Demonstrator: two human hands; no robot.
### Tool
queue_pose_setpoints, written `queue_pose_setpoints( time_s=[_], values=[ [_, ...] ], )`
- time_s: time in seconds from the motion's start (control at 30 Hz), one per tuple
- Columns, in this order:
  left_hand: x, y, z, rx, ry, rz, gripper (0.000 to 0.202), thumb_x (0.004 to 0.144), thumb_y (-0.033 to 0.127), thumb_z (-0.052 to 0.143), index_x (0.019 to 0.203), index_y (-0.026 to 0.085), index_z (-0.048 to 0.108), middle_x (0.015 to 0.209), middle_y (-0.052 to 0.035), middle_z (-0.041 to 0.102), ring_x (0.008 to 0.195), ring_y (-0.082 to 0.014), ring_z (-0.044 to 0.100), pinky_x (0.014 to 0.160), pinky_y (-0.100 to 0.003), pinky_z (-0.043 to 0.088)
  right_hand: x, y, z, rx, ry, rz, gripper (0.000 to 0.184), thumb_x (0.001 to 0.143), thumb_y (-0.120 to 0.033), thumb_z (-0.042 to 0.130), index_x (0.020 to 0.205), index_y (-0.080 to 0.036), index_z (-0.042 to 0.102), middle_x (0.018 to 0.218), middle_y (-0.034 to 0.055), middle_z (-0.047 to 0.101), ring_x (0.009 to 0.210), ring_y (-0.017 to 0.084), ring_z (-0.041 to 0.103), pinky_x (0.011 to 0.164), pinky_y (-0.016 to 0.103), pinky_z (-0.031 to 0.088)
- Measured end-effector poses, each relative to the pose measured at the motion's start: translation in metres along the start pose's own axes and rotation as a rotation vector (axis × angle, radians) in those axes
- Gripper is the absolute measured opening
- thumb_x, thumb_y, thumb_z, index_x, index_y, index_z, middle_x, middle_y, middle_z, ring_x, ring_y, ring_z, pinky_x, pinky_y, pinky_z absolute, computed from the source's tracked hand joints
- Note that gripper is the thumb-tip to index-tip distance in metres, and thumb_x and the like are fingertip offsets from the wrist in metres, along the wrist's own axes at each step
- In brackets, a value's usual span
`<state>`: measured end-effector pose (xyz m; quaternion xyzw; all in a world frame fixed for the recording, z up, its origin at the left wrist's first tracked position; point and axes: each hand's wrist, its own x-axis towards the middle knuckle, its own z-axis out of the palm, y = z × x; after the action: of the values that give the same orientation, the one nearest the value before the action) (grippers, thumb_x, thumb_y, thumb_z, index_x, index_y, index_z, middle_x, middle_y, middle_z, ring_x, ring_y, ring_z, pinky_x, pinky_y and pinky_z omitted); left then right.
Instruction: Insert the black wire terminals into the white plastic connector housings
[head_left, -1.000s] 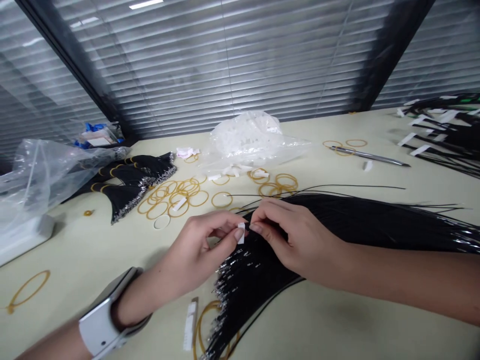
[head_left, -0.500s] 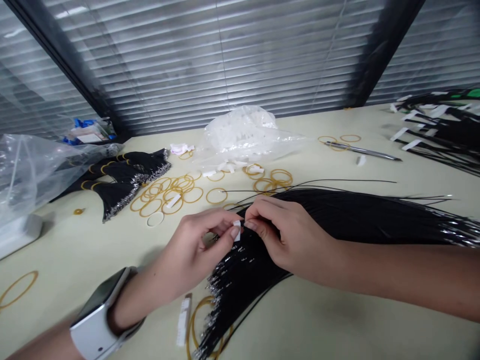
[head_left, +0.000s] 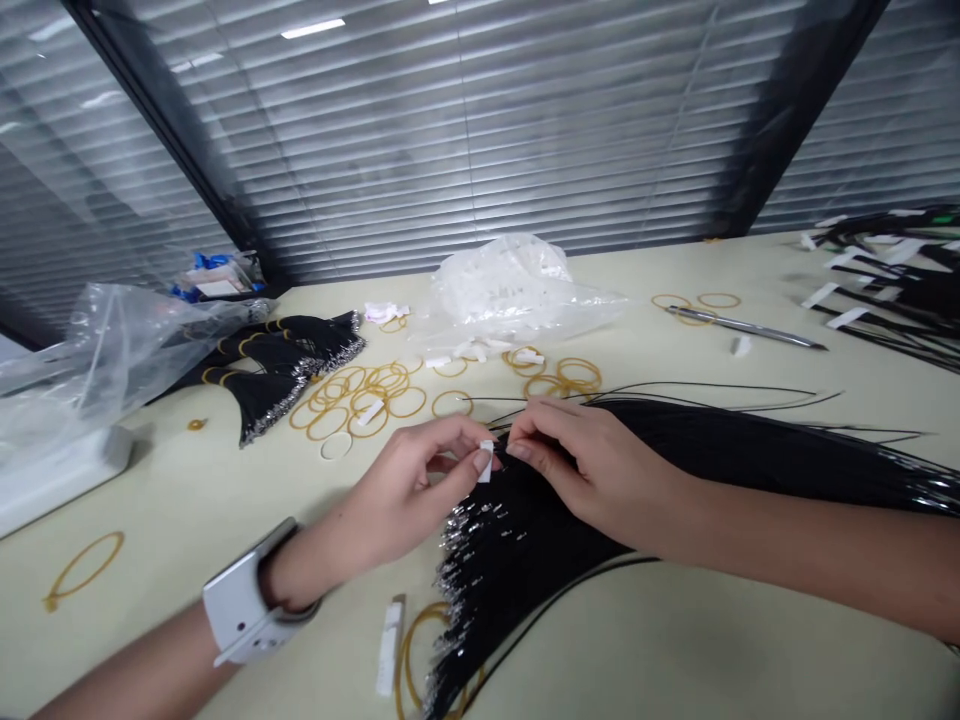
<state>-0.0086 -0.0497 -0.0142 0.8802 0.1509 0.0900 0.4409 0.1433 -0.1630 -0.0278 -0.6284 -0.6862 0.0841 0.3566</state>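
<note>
A broad fan of thin black wires [head_left: 720, 455] with metal tips lies across the pale table [head_left: 675, 640]. My left hand [head_left: 409, 490], with a white watch on its wrist, pinches a small white label [head_left: 486, 460] over the wires' tip end. My right hand [head_left: 592, 470] rests on the wires, its fingertips pinched together right beside the label, seemingly on a wire end that I cannot make out.
Yellow rubber bands [head_left: 360, 395] are scattered behind my hands. A clear bag of white labels [head_left: 510, 290], tied black wire bundles [head_left: 281, 365], a large plastic bag [head_left: 105, 350], a pen [head_left: 742, 325], and labelled wire bundles [head_left: 892, 270] lie around. A white strip [head_left: 388, 645] is near the front.
Both hands stay pinched together at the label over the wires. The view has shifted slightly; nothing else has moved.
</note>
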Motion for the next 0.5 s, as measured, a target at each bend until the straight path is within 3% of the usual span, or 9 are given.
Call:
queue_pose_setpoints(
  time_s=[0.5],
  values=[
    [-0.002, 0.001, 0.002, -0.065, -0.026, 0.063, 0.016, 0.084, 0.027, 0.042, 0.087, 0.014, 0.052, 0.077, -0.0013, 0.054, 0.068, -0.0072, 0.048, 0.056, -0.016, 0.037, 0.001, 0.004, -0.01, -0.099, -0.223, -0.09, 0.01, 0.085, -0.017, 0.037, 0.077, -0.016, 0.043, 0.074, 0.0001, 0.048, 0.065, 0.009, 0.042, 0.06, 0.024, 0.034]
  ],
)
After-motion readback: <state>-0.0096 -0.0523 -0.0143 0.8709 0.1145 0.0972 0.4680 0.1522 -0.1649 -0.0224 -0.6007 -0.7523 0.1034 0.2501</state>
